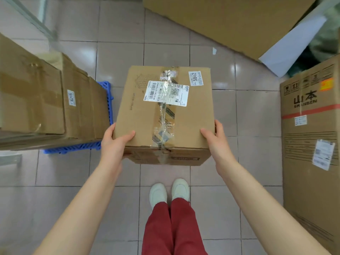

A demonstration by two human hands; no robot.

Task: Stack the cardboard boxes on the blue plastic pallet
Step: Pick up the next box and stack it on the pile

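I hold a taped cardboard box point(147, 115) with white shipping labels above the tiled floor, in front of my feet. My left hand point(115, 142) grips its near left corner, thumb on top. My right hand point(214, 138) grips the near right corner the same way. To the left stands the blue plastic pallet point(73, 149), of which only the near edge and right corner show. Several cardboard boxes point(46, 100) are stacked on it, and one bears a small white label.
A tall printed cardboard carton point(311, 144) stands close on the right. A large flat cardboard sheet point(230, 21) and a white board point(294, 50) lie on the floor ahead. A metal frame point(31, 17) is at the far left. My shoes point(169, 192) are below the box.
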